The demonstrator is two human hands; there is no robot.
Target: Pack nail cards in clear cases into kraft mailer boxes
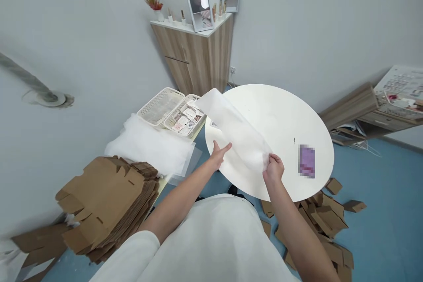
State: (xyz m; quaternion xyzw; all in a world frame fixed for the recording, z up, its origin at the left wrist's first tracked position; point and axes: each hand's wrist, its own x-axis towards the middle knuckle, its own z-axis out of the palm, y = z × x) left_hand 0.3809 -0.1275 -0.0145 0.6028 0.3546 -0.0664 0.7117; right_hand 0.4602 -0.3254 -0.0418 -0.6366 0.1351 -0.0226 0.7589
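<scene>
One corner of the thin sheet is being pinched by the right hand over the round table, while the left hand is holding its fingers apart, so weak support might be causing creasing.

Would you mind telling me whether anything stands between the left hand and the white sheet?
Nothing visible does: the left hand, fingers spread, is at the near edge of the white sheet, though contact is unclear. The right hand grips its right end, and the purple item lies on the table, farther right.
</scene>
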